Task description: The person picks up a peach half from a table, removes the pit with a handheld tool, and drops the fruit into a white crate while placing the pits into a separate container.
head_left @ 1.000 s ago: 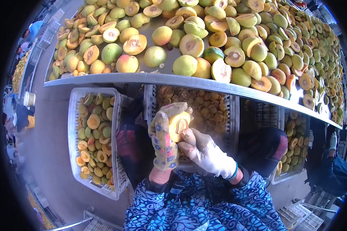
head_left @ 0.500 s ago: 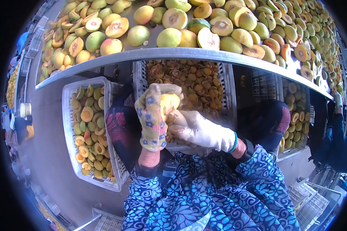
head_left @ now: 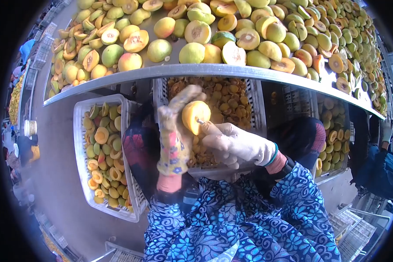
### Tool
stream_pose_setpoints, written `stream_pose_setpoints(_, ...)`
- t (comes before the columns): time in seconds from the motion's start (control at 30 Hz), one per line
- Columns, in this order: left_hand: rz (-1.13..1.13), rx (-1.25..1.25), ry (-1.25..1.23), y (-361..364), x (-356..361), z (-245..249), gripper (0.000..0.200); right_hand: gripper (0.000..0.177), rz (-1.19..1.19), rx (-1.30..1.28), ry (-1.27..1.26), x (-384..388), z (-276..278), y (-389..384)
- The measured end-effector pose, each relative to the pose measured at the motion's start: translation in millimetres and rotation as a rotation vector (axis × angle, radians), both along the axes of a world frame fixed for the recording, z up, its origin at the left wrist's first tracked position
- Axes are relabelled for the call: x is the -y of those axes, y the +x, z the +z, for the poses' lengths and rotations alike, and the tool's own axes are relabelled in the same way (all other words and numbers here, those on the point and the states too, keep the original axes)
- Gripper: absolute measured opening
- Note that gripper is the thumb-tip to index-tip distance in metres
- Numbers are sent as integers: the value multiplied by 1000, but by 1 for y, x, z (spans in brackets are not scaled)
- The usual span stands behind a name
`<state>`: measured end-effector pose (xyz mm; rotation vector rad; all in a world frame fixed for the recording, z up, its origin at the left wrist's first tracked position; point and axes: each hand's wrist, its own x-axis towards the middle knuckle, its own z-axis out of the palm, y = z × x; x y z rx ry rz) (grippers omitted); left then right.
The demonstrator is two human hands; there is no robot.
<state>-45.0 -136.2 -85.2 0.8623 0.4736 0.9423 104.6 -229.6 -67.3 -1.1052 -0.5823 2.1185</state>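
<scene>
A yellow peach half is up in front of me, over a crate. My left hand, in a floral-patterned glove, is smeared by motion; its fingers are spread beside and above the fruit. In a white glove, my right hand pinches a small tool whose metal tip meets the peach half; its handle is hidden in the fingers. Beneath both hands, the white crate contains small orange-brown peach scraps.
A metal-edged table spans the top, heaped with cut peaches. At left stands a white crate of peach halves; another crate of halves is at right. A co-worker's sleeve shows far right.
My left hand has loosened from around the peach half, its fingers spreading. The fruit now shows more fully, with the tool's metal tip visible. My right hand has shifted slightly right.
</scene>
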Motion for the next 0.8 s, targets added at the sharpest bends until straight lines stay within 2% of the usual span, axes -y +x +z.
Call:
stream_pose_setpoints(0.03, 167, -79, 3, 8, 11, 8, 84, 29, -7, 58, -5, -2, 14, -2)
stream_pose_setpoints(0.07, 207, -138, 106, 9, 11, 0, 60, 30, 1, 48, -13, -3, 18, -4)
stream_pose_setpoints(0.13, 178, -420, 339, 2, 11, -11, 45, 35, 59, 84, 96, -2, 18, -8)
stream_pose_setpoints(0.17, 213, -478, 369, 0, 7, -18, 38, 31, 59, 98, 185, 2, 12, -10)
stream_pose_setpoints(0.2, 214, -485, 364, -1, 5, -12, 38, 31, 62, 91, 179, 2, 11, -11)
stream_pose_setpoints(0.27, -86, -453, -34, -6, 1, 2, 41, 33, 124, 201, 184, 3, 9, -12)
stream_pose_setpoints(0.3, -161, -489, 37, -9, -4, 5, 43, 33, 128, 197, 181, 5, 8, -12)
stream_pose_setpoints(0.37, -200, -497, 72, -9, -8, 11, 44, 37, 115, -68, -20, 10, 4, -14)
stream_pose_setpoints(0.43, -241, -520, 188, -8, -9, 9, 45, 36, 101, -9, 28, 12, 2, -20)
stream_pose_setpoints(0.5, -263, -594, 201, -10, -10, 18, 45, 36, 84, 50, 78, 14, 0, -22)
stream_pose_setpoints(0.57, -283, -662, 216, -10, -12, 22, 45, 35, 66, -359, -214, 16, 0, -21)
stream_pose_setpoints(0.67, -408, -577, 250, -12, -15, 22, 44, 36, 41, -457, -253, 16, 8, -22)
stream_pose_setpoints(0.7, -401, -572, 239, -11, -15, 22, 44, 36, 58, -265, -161, 15, 8, -22)
stream_pose_setpoints(0.8, -403, -568, 245, -13, -15, 25, 44, 36, 114, -141, -178, 15, 18, -14)
